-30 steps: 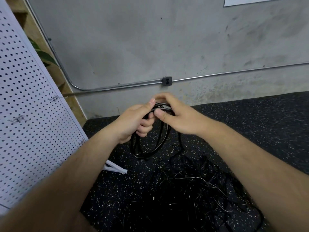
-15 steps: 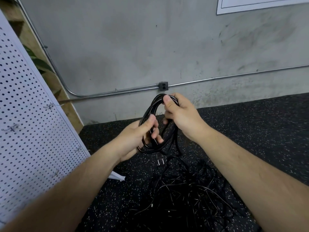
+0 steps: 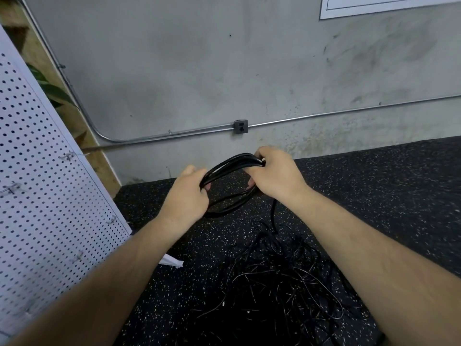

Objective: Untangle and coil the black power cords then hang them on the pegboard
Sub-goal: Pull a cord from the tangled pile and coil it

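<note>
Since half a second ago, the coiled black cord is tipped flatter at frame centre. Its left side is gripped by the left hand, its right by the right hand. One strand seems to be trailed into the tangled cords at lower centre. The pegboard is seen at left. The white sign, upper right, is cropped too far to be read.

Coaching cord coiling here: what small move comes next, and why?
Probably the right hand should draw up more slack and lay another loop onto the coil that the left hand grips: a loose strand runs from it down into the tangled pile.
</note>
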A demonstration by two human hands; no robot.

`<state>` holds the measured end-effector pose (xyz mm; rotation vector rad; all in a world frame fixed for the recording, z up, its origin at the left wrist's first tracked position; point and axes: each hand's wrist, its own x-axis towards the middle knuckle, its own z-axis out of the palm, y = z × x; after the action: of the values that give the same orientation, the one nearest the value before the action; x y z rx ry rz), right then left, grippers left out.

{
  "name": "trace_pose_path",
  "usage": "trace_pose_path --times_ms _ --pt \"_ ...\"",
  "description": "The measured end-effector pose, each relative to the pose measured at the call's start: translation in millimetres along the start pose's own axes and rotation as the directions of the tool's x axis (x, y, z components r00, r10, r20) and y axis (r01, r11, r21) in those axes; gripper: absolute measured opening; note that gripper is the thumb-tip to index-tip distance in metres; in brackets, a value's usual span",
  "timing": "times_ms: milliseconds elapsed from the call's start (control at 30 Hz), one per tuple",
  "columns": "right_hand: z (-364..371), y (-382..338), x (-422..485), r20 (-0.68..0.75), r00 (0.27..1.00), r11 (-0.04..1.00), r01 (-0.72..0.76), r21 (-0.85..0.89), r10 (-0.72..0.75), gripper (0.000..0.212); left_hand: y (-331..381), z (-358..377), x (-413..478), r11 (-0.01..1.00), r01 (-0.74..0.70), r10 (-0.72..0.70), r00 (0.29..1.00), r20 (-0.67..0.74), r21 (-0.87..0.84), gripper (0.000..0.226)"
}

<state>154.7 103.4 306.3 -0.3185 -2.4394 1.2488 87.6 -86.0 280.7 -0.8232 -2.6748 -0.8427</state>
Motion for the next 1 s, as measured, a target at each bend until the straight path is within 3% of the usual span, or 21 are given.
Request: trace_pose_path --times_ms 100,233,300,367,500,567,667,733,800,900,933,1000 --pt "-10.8 -3.9 -0.6 0.077 0.993 0.973 -0.101 0.209 0.086 0.009 -5.4 -6.3 3.2 0.992 0.053 -0.059 0.997 0.049 0.112 0.03" --pt "-9.3 -4.7 -0.9 0.213 0.951 0.784 -0.306 0.54 0.224 0.016 -2.6 -8.6 2.4 0.972 0.178 -0.139 0.963 0.229 -0.157 0.037" --pt "-4.7 -6.7 0.4 0.276 0.915 0.707 -0.404 0.58 0.296 0.01 -2.9 -9.6 0.8 0.952 0.216 -0.152 0.948 0.278 -0.219 0.035" --pt "-0.5 -8.8 2.9 0.323 0.878 0.629 -0.478 0.613 0.353 0.02 -3.6 -12.3 -0.8 0.978 0.109 -0.069 0.973 0.22 -0.176 0.034" --pt "-3.1 -17.2 3.9 0.418 0.841 0.227 -0.506 0.832 0.344 0.031 0.1 -11.7 -2.9 0.975 -0.218 0.218 0.976 0.009 -0.029 0.04" --pt "-6.9 -20.8 2.4 0.404 0.848 0.118 -0.466 0.877 0.344 0.035 2.5 -10.8 -2.4 0.938 -0.335 0.341 0.938 -0.061 0.093 0.036" --pt "-5.9 -24.4 -0.4 0.422 0.828 0.061 -0.475 0.878 0.369 0.039 -5.8 -12.6 -0.3 0.79 -0.52 0.583 0.802 -0.132 0.325 0.019" --pt "-5.0 -24.0 -1.8 0.446 0.811 0.052 -0.5 0.865 0.378 0.039 -14.3 -12.7 2.4 0.72 -0.59 0.664 0.739 -0.116 0.365 0.024" --pt "-7.2 -21.3 -0.5 0.444 0.825 0.136 -0.514 0.847 0.35 0.038 -10.9 -11.3 1.1 0.756 -0.568 0.619 0.782 -0.074 0.325 0.024" --pt "-12.0 -16.4 2.4 0.376 0.9 0.432 -0.435 0.79 0.219 0.039 2.9 -8.3 -13.7 0.945 -0.315 0.308 0.947 0.09 0.088 0.016" --pt "-12.5 -14.5 2.8 0.338 0.927 0.507 -0.372 0.778 0.161 0.038 4.7 -5.7 -18.0 0.972 -0.232 0.234 0.958 0.165 -0.033 0.013" --pt "-10.4 -12.8 0.6 0.279 0.959 0.65 -0.244 0.72 0.051 0.029 5.7 -3.1 -24.3 0.959 -0.075 0.152 0.95 0.273 -0.273 0.028"
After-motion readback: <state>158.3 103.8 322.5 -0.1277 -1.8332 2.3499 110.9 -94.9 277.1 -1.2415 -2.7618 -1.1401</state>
